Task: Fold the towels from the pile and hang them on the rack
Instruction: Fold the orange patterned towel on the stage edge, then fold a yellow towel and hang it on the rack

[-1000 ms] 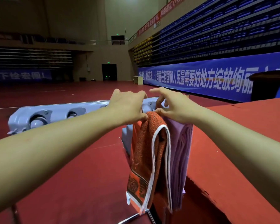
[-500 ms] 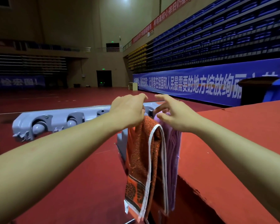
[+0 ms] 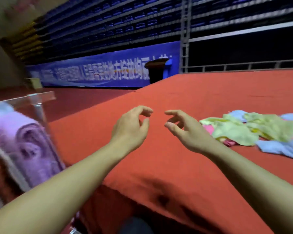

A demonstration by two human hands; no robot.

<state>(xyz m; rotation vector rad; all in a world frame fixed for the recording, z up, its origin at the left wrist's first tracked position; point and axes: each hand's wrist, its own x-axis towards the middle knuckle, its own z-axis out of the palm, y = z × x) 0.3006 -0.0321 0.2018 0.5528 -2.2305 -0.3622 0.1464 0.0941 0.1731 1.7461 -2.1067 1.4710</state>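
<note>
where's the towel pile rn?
Head view: the loose pile of yellow-green, blue and pink cloth towels lies on the red-covered table, far right, just beyond the empty right hand.

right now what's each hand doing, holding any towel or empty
Left hand: open, fingers loosely curled, holding nothing, above the red cloth-covered table.
Right hand: open, fingers loosely curled, holding nothing.

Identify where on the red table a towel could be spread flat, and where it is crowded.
Free: the red table from its left edge to the towel pile, under both empty hands, left hand, right hand. Crowded: the right side, under the pile.
</note>
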